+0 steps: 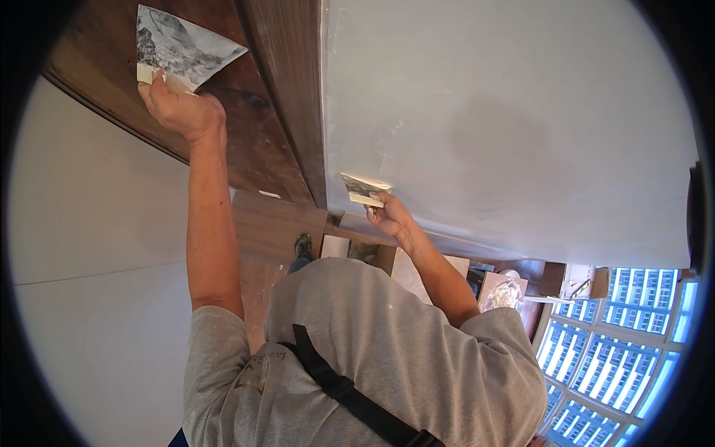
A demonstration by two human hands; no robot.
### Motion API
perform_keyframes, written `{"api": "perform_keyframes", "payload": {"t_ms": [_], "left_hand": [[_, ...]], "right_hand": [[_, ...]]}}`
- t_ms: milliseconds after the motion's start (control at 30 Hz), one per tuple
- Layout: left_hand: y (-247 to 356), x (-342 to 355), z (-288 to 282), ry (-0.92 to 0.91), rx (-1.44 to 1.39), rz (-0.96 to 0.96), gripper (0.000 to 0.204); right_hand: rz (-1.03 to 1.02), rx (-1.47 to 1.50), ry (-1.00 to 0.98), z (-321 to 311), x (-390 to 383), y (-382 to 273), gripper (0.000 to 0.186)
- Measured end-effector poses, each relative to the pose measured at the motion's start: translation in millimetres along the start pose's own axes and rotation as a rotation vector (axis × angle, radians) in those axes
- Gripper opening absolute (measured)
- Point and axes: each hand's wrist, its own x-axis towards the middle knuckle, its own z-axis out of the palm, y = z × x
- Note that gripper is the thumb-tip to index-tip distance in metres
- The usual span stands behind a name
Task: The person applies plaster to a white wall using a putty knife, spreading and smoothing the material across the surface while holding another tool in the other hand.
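Note:
My left hand [182,112], raised at the upper left, is closed on a wide putty scraper [186,48]. Its flat metal blade is smeared grey and black, with a cream strip along the grip edge. Behind it is a dark brown wooden panel [238,134]. Further right, my right hand [392,217] pinches a smaller putty scraper [357,190] of similar look, close to the pale grey wall [521,89]. Whether its blade touches the wall, I cannot tell. Rough whitish patches mark the wall just above it.
A brown wooden frame [287,97] borders the wall's left edge. Low down on the right are an open box [585,281] and crumpled white material [504,293], near a large window [603,350]. My shoe [302,244] shows on the brown floor [272,223].

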Motion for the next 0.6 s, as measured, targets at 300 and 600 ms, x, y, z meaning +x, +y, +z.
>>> {"api": "perform_keyframes", "payload": {"t_ms": [300, 600], "left_hand": [[1.1, -5.6, 6.4, 0.023, -0.012, -0.038, 0.024], [8.8, -7.3, 8.7, 0.042, -0.023, -0.043, 0.026]], "right_hand": [[-0.088, 0.247, -0.183, 127.1, -117.6, -56.7, 0.019], [0.129, 0.683, -0.560, 231.2, -212.4, -114.8, 0.050]]}}
